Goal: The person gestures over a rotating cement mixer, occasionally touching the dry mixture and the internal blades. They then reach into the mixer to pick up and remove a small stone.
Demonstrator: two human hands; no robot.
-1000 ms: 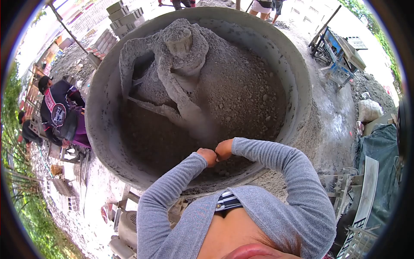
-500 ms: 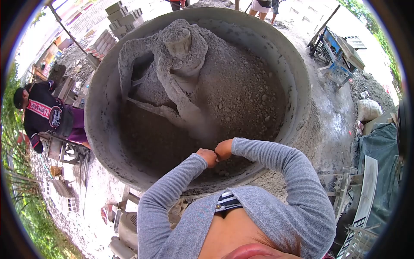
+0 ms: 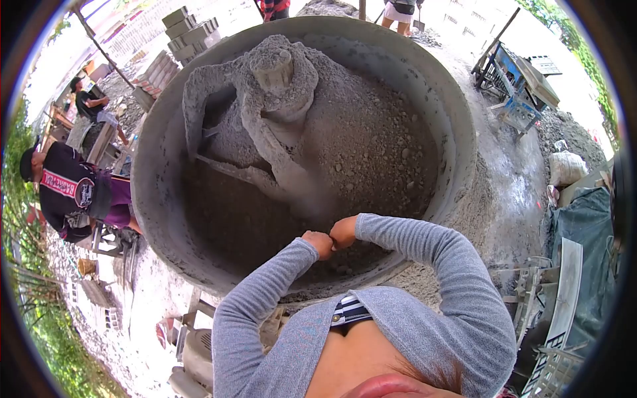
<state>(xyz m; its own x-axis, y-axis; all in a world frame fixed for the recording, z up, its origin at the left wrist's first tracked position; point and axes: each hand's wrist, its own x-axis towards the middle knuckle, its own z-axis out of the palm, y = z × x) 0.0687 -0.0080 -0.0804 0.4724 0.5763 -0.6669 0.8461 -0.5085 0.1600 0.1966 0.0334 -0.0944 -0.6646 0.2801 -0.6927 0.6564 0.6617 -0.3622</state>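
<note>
My left hand and my right hand meet above the near side of a large round mixer drum. Both are closed with fingers curled in, their knuckles touching or nearly so. Whatever they might hold is hidden. Inside the drum lies a grey, pebbly dry mix. A thickly caked central hub rises from it, with a curved mixing arm and a lower blade. Dust blurs the mix just beyond my hands.
To the left, a person in a black shirt leans over a bench; another person sits farther back. People's legs show behind the drum. Concrete blocks are stacked far left. A blue metal machine and white sack stand right.
The person in black at left has shifted, the arm now bent lower. A seated person has come into view behind. More of the people at the back shows. My hands have hardly moved.
</note>
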